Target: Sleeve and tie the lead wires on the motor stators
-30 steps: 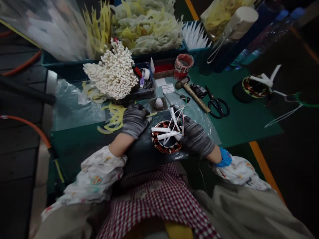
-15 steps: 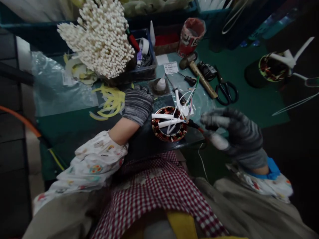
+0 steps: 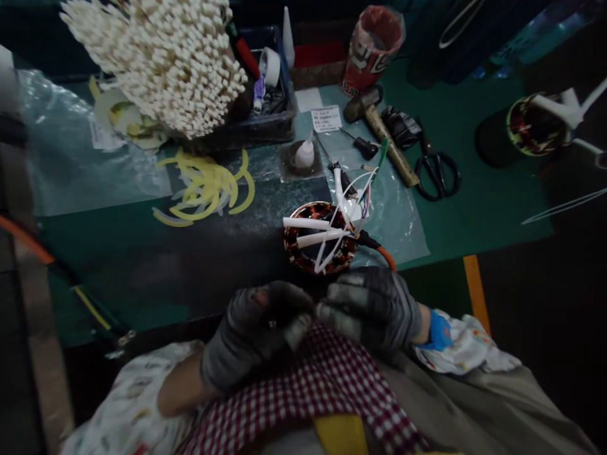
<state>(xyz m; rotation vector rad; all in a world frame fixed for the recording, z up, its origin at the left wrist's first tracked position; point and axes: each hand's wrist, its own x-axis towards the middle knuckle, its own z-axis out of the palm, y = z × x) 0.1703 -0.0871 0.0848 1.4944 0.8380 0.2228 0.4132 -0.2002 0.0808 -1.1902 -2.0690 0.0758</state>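
Note:
In striped grey gloves, my left hand (image 3: 263, 332) and my right hand (image 3: 372, 306) meet in front of my checked apron (image 3: 327, 379), just below the table's near edge. The fingers of both are curled in, their tips close together. Whatever they may pinch is too dark to make out. Right behind them a copper-wound motor stator (image 3: 290, 249) rests at the edge, touched by neither hand. White sleeves (image 3: 308, 223) and thin wires lie across its top. An orange-and-black cable (image 3: 382, 249) runs from its right side toward my right hand.
Yellow curved strips (image 3: 208, 186) lie left of the stator, below a bundle of white sticks (image 3: 175, 69). Behind it are a small white bottle (image 3: 304, 155), a hammer (image 3: 389, 142), scissors (image 3: 436, 174) and a red can (image 3: 372, 50). Another stator (image 3: 515, 129) stands far right.
My left hand has left the spot beside the yellow strips and come down toward my body. My right hand has moved left to meet it. The stator stays on the table.

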